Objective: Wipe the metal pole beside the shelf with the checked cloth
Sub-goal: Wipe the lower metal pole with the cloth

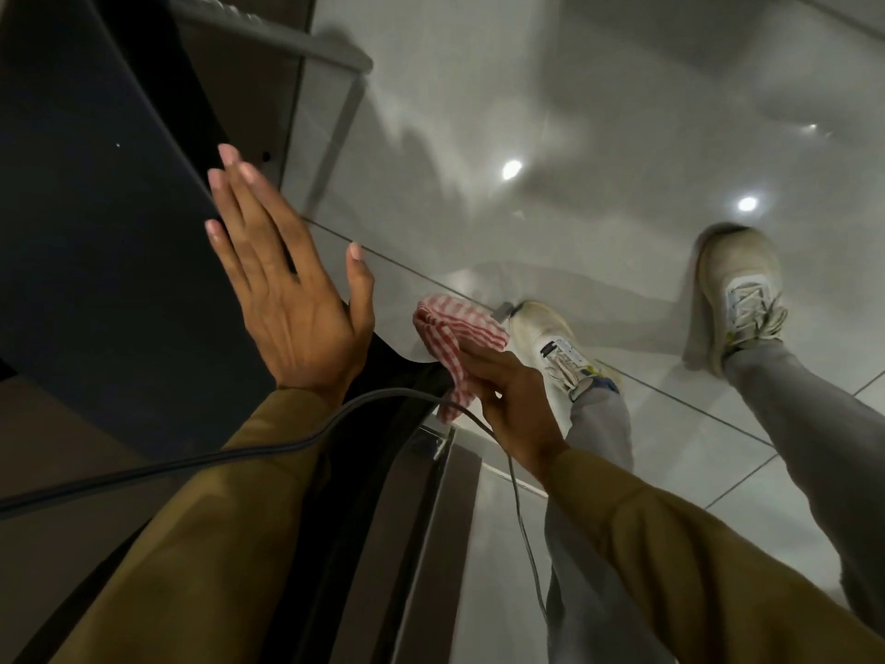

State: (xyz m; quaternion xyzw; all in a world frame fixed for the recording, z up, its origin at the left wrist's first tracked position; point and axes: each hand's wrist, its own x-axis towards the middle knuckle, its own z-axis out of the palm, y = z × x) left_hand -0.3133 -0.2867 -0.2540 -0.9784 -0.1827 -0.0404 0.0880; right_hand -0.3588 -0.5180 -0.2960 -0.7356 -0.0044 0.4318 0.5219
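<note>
Glossy grey tile floor (pixel 598 112), ceiling lights reflected in it, camera looking steeply down. Landmark: dark shelf panel (pixel 96 208) filling the left side of the view. Left hand (pixel 287 289) is flat and fully open against the panel's edge, fingers straight and together, thumb spread away from the panel; it holds nothing. Right hand (pixel 512 400) sits on the far side of that edge from the panel, lower in the view than the left hand, closed around the red-and-white checked cloth (pixel 457 347); the cloth is bunched, most of it sticking out past the fingers toward the floor, one corner hanging below the hand. Metal pole (pixel 433 510) runs just beside the panel's edge, a grey upright strip visible below the right hand; the cloth sits above its visible top end, contact cannot be told. Thin dark cable (pixel 191 464) crosses the left forearm from the panel side and drops past the right wrist. Both sleeves olive-brown. Grey trousers and two white sneakers (pixel 737 289) on the tiles, well away from the panel.
</note>
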